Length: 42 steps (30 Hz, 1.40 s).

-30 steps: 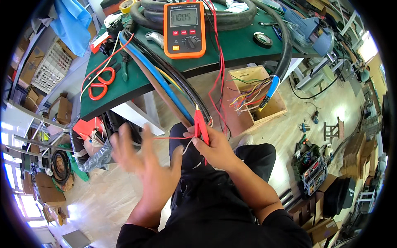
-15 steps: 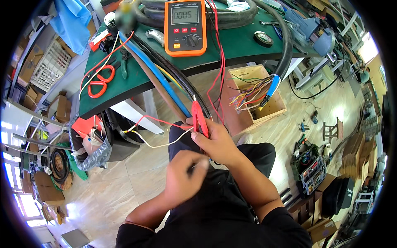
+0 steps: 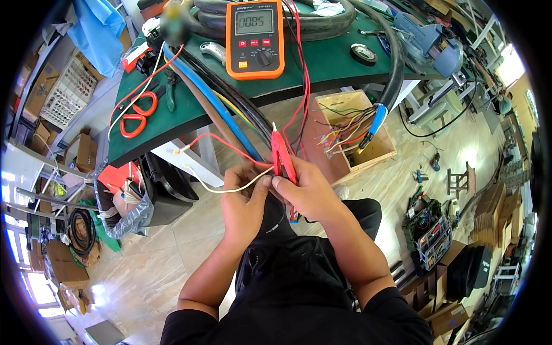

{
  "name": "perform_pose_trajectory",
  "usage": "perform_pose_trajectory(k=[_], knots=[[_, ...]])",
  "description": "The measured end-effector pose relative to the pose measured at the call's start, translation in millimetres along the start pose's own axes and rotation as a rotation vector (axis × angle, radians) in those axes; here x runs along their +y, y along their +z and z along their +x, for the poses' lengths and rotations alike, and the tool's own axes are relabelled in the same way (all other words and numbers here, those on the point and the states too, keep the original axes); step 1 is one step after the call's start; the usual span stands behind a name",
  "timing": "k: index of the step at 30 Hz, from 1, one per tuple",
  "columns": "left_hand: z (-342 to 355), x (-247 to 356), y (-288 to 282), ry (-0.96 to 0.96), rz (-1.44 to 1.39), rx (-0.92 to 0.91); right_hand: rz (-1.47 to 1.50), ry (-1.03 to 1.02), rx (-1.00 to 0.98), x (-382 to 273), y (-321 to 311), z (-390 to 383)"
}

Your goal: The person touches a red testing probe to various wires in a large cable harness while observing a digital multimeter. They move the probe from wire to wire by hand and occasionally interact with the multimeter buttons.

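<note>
My right hand (image 3: 309, 188) grips a red alligator clip (image 3: 281, 156), thumb on its side, its pointed metal tip upward. Close against it, my left hand (image 3: 244, 201) is closed, thumb and fingers pinching a thin white wire (image 3: 225, 190) and a thin red wire (image 3: 215, 137) near the clip. The loose wire ends, with yellowish tips, stick out to the left. Part of the left fingers is hidden behind the wires. Thick black, blue and brown cables (image 3: 227, 118) run from the bench down behind my hands. An orange multimeter (image 3: 255, 40) lies on the bench with its display lit.
On the green bench (image 3: 138, 135) lie red-handled scissors (image 3: 133, 126), green-handled pliers (image 3: 170, 96), black tape (image 3: 363, 54) and a blue vise (image 3: 428, 43). Below stand a wooden box (image 3: 368, 164) under a multi-wire cable end and a lined waste bin (image 3: 129, 221). Tools and boxes lie at right.
My left hand has moved up from below to meet the right hand at the clip and wires. The red and white wires' free ends have separated and shifted; my right hand still holds the clip.
</note>
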<state>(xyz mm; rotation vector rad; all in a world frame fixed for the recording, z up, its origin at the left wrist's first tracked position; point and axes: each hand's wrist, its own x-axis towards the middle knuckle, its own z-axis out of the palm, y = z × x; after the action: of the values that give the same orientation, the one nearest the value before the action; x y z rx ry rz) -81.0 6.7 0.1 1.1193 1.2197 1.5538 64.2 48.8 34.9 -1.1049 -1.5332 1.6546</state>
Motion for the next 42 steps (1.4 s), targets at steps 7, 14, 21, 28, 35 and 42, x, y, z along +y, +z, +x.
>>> perform_pose_trajectory(k=[7,14,21,28,35,42], knots=[[22,12,-1,-0.022,0.103,-0.081,0.010,-0.121,0.026,4,1,0],[51,16,-11,0.221,0.625,0.049,0.144,-0.112,0.276,21,-8,-13],[64,25,7,0.172,0.830,0.137,-0.027,-0.160,0.407,56,-10,-13],[69,28,11,0.248,1.045,0.144,-0.118,-0.103,0.379,63,0,0],[67,24,1,0.007,0.635,0.083,-0.198,-0.068,0.423,64,-1,4],[39,12,-30,-0.057,0.221,0.120,-0.224,-0.050,0.282,53,-7,-1]])
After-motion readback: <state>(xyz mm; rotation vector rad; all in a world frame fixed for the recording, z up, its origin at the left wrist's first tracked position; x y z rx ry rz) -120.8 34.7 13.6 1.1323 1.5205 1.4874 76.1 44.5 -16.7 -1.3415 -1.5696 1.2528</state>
